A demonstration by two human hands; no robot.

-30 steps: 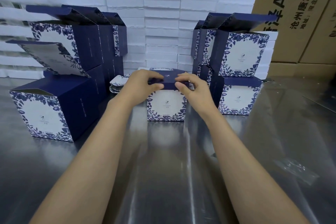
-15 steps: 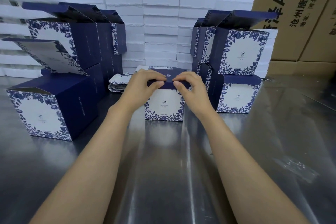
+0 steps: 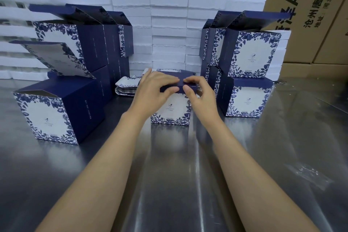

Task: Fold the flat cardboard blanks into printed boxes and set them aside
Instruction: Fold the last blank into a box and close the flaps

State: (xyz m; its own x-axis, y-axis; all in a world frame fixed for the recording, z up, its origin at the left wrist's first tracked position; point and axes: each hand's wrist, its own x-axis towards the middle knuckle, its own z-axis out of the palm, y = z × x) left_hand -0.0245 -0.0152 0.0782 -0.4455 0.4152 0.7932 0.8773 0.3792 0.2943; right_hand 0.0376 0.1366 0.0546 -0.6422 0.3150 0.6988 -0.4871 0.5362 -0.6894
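**Head view: both hands on the lid of the middle box**

Head view, largest first. Brown shipping cartons (image 3: 308,15) printed with black characters fill the far wall, and a bank of white foam slabs (image 3: 169,24) is stacked in front of them. The steel table (image 3: 169,175) runs from those stacks right up to me, shiny and streaked.

On the far left of the table stands my pile of folded boxes (image 3: 56,111), navy with blue floral borders around white panels, stacked two high with their top flaps standing open. A matching pile (image 3: 250,58) stands to the far right, also two high.

Between the piles, straight ahead of me, the box I am working on (image 3: 170,113) sits upright on the table, its white front panel facing me. Just behind it to the left lies a low stack of flat blanks (image 3: 126,87).

My left hand (image 3: 154,88) lies over the top left of this box, fingers curled loosely, thumb under the front edge of the navy lid flap and fingers on top. My right hand (image 3: 201,94) mirrors it at the top right, thumb and forefinger pinching the same flap; the fingertips of the two hands nearly meet over the middle of the lid.

A scrap of clear plastic film (image 3: 308,175) lies on the table near me to the right.
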